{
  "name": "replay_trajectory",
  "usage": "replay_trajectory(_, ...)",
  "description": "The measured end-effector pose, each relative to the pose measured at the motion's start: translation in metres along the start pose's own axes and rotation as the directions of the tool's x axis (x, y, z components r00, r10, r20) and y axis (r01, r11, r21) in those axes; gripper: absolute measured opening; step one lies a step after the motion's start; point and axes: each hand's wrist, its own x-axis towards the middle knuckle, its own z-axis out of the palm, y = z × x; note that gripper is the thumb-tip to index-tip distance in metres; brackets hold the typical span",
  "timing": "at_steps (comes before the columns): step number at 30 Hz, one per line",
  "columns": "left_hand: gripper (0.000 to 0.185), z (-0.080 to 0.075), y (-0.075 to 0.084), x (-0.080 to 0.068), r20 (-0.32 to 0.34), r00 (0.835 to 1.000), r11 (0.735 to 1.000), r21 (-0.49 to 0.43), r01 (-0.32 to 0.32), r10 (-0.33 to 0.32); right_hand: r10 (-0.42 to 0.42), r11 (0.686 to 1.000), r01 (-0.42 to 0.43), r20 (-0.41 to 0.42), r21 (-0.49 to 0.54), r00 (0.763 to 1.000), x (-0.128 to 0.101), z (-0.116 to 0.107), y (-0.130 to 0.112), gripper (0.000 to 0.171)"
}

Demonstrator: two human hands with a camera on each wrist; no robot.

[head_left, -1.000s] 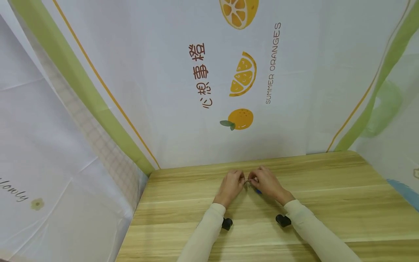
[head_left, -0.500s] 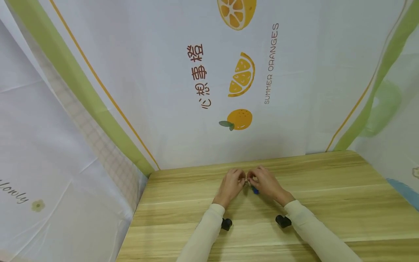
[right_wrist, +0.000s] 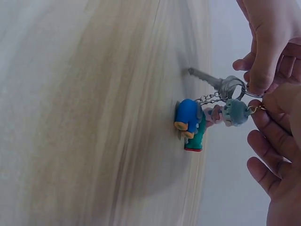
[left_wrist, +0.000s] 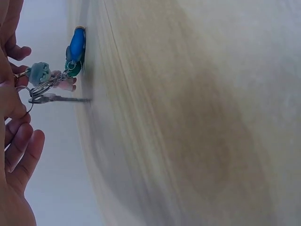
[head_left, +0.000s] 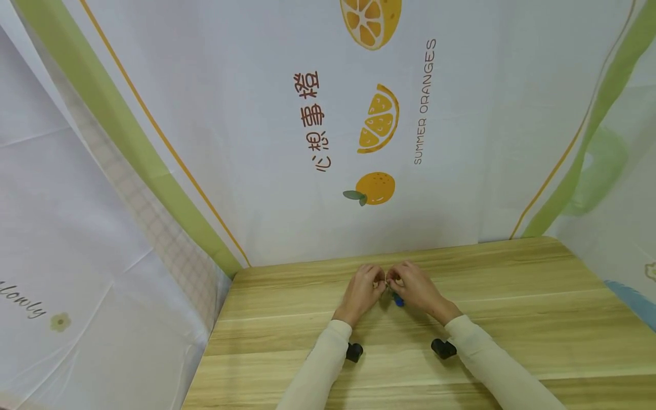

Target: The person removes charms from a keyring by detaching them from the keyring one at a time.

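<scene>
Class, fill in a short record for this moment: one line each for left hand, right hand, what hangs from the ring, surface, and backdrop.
left hand: left hand pinches the key ring
right hand: right hand pinches the same ring, fingertips meeting the left's
hanging from ring: a silver key, tip touching the table; a blue figure on a short chain; a small grey-blue charm
surface: wooden table
backdrop: white cloth with printed oranges and "SUMMER ORANGES"
</scene>
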Motion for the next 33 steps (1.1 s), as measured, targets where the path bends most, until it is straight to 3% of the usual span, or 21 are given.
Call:
replay_trajectory(12,0.012,0.0000,-0.0026,-0.0003,-0.029,0.997,0.997,0.023,-0.070,0.071,0.047,0.997,-0.048,0.019,0.054,0.999,-0.0010,-0.0028,-0.0019,0.006)
replay_trajectory(23,0.006,-0.0043,-0.0053,-0.0007,0.000,0.990,0.990,0.033,-0.140,0.140,0.056,0.992,-0.061,0.053,0.108,0.997,0.0003,-0.0039,0.0014,0.008)
replay_trajectory(27,0.003,-0.0039,-0.0044,-0.0015,-0.008,0.995,0.995,0.011,-0.096,0.096,0.051,0.991,-0.057,0.050,0.117,0.997,0.0012,-0.0038,0.0013,0.009)
replay_trajectory(33,0.005,-0.0030,-0.0003,-0.0019,0.016,0.998,0.995,-0.079,0.063,-0.062,0.021,0.993,-0.023,0.015,0.119,1.000,0.0006,-0.0018,-0.0005,0.008)
